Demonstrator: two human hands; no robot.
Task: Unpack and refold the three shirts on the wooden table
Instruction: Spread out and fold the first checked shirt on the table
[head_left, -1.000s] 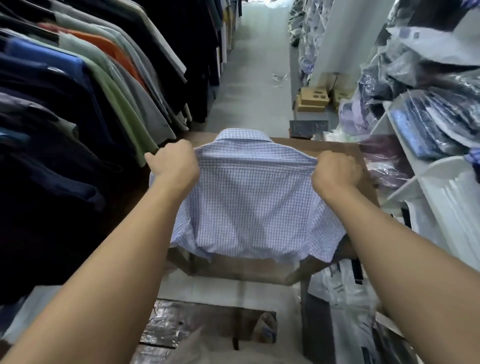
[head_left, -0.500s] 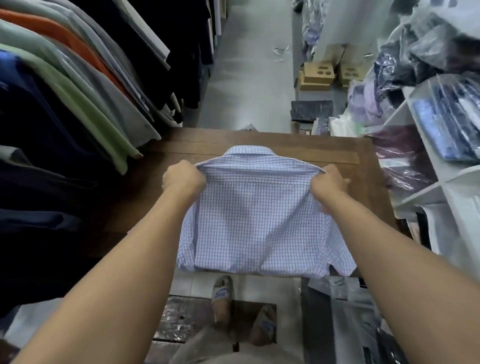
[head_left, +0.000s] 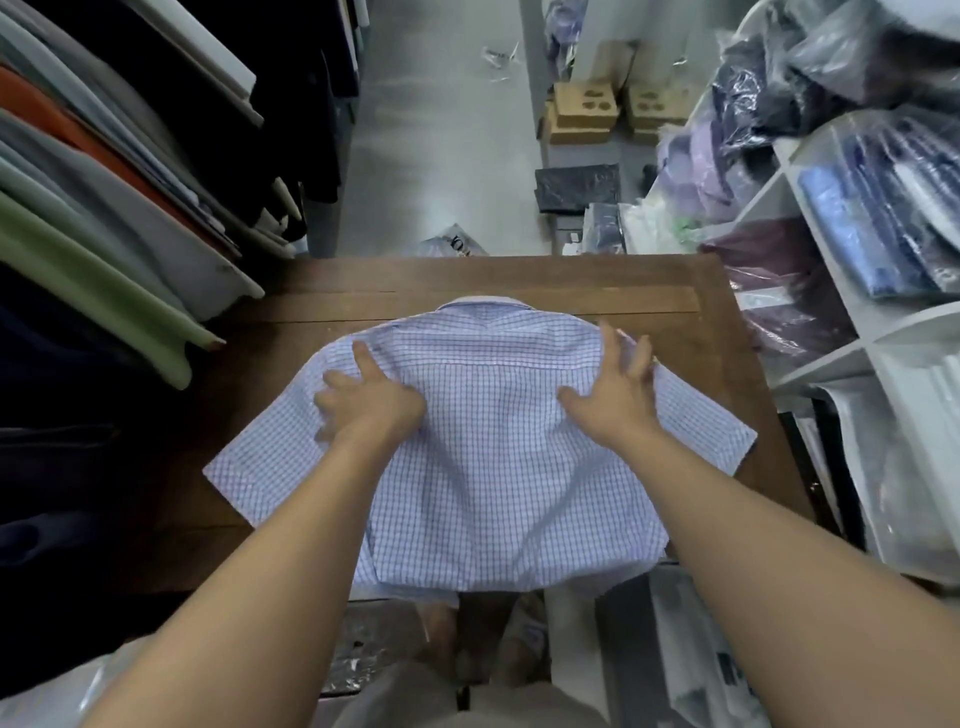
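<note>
A light blue checked short-sleeved shirt (head_left: 498, 467) lies back-up on the wooden table (head_left: 519, 280), collar at the far side, both sleeves spread out, its hem hanging over the near edge. My left hand (head_left: 366, 400) rests flat on the left shoulder area with fingers apart. Over the right shoulder, my right hand (head_left: 615, 384) is spread, palm down, fingers splayed. Neither hand grips the cloth. No other shirts lie on the table.
A rack of hanging garments (head_left: 104, 182) lines the left side and overlaps the table's left edge. White shelves (head_left: 852, 322) with bagged shirts stand on the right. Cardboard boxes (head_left: 587, 111) and a dark packet (head_left: 576, 187) sit on the floor beyond the table.
The shirt, held up by its shoulders in both fists, has come down flat on the table with sleeves spread. Both hands have let go and opened onto it.
</note>
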